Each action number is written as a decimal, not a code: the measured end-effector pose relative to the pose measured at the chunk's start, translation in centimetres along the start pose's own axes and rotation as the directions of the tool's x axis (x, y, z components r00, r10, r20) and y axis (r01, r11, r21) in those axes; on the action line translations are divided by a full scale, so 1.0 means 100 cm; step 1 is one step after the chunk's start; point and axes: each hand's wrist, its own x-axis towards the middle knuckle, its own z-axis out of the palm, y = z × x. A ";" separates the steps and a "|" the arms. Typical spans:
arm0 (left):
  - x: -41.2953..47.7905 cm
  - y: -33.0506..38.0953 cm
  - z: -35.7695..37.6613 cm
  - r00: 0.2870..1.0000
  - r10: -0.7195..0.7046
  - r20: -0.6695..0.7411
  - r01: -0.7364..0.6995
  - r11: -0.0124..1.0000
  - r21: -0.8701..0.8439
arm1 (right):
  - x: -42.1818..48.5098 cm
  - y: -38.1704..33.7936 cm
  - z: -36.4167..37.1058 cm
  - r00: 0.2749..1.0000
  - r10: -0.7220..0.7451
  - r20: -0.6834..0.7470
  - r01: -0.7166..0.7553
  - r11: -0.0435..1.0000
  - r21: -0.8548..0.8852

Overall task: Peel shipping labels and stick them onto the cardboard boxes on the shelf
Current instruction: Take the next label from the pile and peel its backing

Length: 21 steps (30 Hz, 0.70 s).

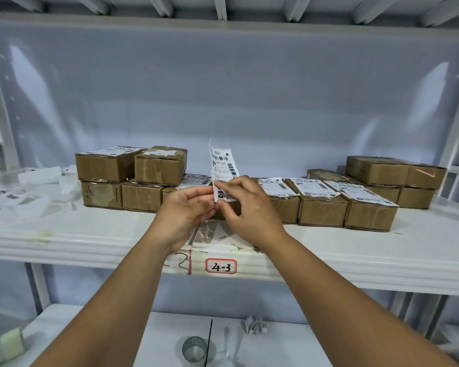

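Head camera: two bare forearms reach forward and meet in the middle of the view. The left hand (186, 207) and the right hand (245, 205) both pinch the lower end of a white rectangular paper shipping label (223, 168) printed with black barcodes. Each hand's fingers are curled in, with fingertips pressed on the paper. The label stands upright above the grip, its top corner slightly curled.

Just behind and below the grip is a white metal shelf (90, 234). On it, to the left of the grip, sits a two-layer stack of brown cardboard boxes (133, 178); one top box carries a white label. To the right of the grip is a row of brown cardboard boxes with white labels on top (322, 205), and further right another stack of brown boxes (395, 178). Far left of the grip lie loose white sheets (11, 194).

Directly under the grip, on the shelf's front edge, is a red-bordered tag reading "4-3" (220, 265). Lower still, on the shelf below, are a grey roll of tape (194, 349) and a crumpled white scrap (255, 325).
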 end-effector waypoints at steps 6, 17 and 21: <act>0.001 -0.001 0.000 1.000 0.019 -0.012 -0.019 1.000 -0.024 | -0.001 -0.001 0.000 1.000 0.002 0.002 -0.002 1.000 -0.007; 0.000 -0.002 0.000 0.999 0.014 -0.031 -0.013 1.000 0.027 | -0.001 -0.002 -0.001 1.000 -0.006 0.014 0.006 1.000 -0.008; 0.000 -0.002 0.000 0.999 0.018 -0.044 -0.015 0.999 0.051 | -0.001 -0.003 -0.002 1.000 0.002 0.027 -0.002 1.000 -0.009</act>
